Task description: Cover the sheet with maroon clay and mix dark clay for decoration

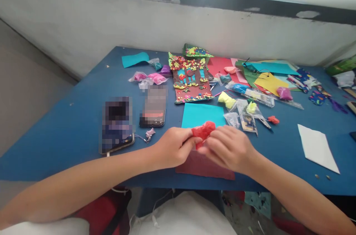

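Observation:
A lump of red clay [204, 131] is held between my two hands above a sheet that is turquoise at the back and dark red at the front. My left hand [178, 146] pinches its left side between thumb and fingers. On the right side, my right hand [229, 148] has its fingers curled against the clay. The turquoise part [203, 113] shows behind my hands, and the dark red part [205, 166] lies below them near the table's front edge. Just behind stands a decorated clay picture [191, 77] with brown, blue, yellow and red pieces.
Two phones [116, 125] [153, 107] lie on the left of the blue table [80, 116]. Bags of pink clay [157, 78] are behind them. Yellow clay [226, 99], coloured paper [271, 83] and tools lie back right. A white sheet [317, 148] rests at the right.

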A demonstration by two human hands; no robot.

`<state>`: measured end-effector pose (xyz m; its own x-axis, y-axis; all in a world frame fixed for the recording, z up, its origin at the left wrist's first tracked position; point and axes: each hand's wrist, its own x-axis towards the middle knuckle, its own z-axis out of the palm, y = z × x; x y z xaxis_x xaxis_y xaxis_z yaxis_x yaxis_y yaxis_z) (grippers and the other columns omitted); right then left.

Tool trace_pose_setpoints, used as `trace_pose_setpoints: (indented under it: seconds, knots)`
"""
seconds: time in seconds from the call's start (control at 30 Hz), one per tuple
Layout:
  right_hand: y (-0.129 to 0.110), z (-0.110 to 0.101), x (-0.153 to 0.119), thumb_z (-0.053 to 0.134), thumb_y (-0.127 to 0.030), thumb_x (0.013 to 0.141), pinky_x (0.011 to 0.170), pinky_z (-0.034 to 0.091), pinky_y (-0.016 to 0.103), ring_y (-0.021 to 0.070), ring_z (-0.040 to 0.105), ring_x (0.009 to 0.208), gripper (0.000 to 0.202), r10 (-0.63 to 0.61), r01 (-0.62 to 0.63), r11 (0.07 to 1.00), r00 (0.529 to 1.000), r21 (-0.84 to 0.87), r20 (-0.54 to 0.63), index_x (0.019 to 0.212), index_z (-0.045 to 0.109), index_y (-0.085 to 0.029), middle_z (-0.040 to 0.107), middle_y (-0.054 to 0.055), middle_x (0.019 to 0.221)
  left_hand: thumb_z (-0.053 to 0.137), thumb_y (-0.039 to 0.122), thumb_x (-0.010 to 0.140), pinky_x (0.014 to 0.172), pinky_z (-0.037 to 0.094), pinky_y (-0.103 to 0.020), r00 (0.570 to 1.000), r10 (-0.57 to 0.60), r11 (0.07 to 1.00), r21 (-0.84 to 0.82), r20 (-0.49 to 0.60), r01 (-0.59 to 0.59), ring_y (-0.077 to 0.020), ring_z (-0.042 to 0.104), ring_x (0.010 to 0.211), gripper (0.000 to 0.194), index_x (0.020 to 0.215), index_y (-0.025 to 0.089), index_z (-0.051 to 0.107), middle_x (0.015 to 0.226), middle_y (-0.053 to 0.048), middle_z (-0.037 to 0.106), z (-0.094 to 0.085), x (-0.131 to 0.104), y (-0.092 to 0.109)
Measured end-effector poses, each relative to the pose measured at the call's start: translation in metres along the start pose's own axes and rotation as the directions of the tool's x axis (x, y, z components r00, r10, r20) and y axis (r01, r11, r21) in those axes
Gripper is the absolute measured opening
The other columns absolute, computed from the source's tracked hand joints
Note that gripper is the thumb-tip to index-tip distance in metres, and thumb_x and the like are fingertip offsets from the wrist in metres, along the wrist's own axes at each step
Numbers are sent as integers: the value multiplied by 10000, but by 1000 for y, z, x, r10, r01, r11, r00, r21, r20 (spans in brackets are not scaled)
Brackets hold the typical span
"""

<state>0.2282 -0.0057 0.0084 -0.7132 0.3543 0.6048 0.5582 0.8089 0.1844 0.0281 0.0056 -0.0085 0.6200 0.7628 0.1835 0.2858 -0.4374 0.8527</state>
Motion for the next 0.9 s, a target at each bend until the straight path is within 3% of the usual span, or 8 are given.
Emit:
trace_pose_setpoints:
  seconds: [0.1,0.27,0.37,0.47,0.53,0.63,0.8,0.9]
  knots:
    - [-16,2,3,552,-317,955,501,303,278,123,417,510,400,-68,67,993,998,93,-2,581,459,-207,474,-24,520,417,220,922,522,307,-240,991,130,986,106,11,-130,-113,424,496,310,624,190,497,545,7,520,6,-6,-1]
    - [-24,0,0,475,-332,988,522,385,255,126,462,549,322,130,-123,939,992,320,0,698,510,-196,549,12,590,364,360,992,541,368,-240,987,157,985,73,17,-158,-122,463,499,431,671,187,594,535,-4,562,5,-8,-1]
    - [-24,-2,-2,435,-154,966,542,407,247,126,493,573,227,161,-181,886,983,427,84,760,528,-182,577,18,626,340,457,1003,562,388,-243,980,196,979,55,30,-198,-128,523,541,509,685,182,625,572,-27,621,1,-5,-2]
    - [-24,-3,-4,463,-215,968,536,404,248,124,478,563,226,179,-233,842,971,486,156,753,523,-179,550,6,613,312,500,1004,542,364,-249,966,250,964,84,60,-254,-127,511,534,572,610,182,578,549,-32,608,1,-3,-3]
    - [-25,-2,-4,492,-305,973,533,401,245,118,462,556,266,215,-281,820,959,498,187,738,512,-182,535,-4,608,243,479,1020,524,348,-254,944,325,940,91,64,-330,-126,470,513,587,600,185,530,531,-26,563,2,-4,-3]
    - [-25,-1,-4,458,-270,982,524,382,233,105,428,543,300,248,-333,785,942,522,228,692,466,-195,489,-22,585,186,389,1035,519,349,-261,910,411,902,121,44,-414,-135,444,513,527,672,184,510,562,-22,532,3,-6,-2]
    - [-25,1,-4,464,-355,974,487,335,228,97,386,523,324,314,-388,791,921,472,231,688,412,-212,444,-39,582,251,233,1002,566,386,-294,879,460,847,236,121,-476,-171,505,572,393,762,164,554,632,-56,595,4,-8,-1]
    - [-24,1,-3,405,-284,983,500,331,228,102,375,542,289,268,-375,778,924,503,274,702,378,-220,431,-36,610,313,188,970,541,360,-304,869,481,814,308,117,-492,-168,484,544,351,684,188,518,593,-47,582,5,-7,0]
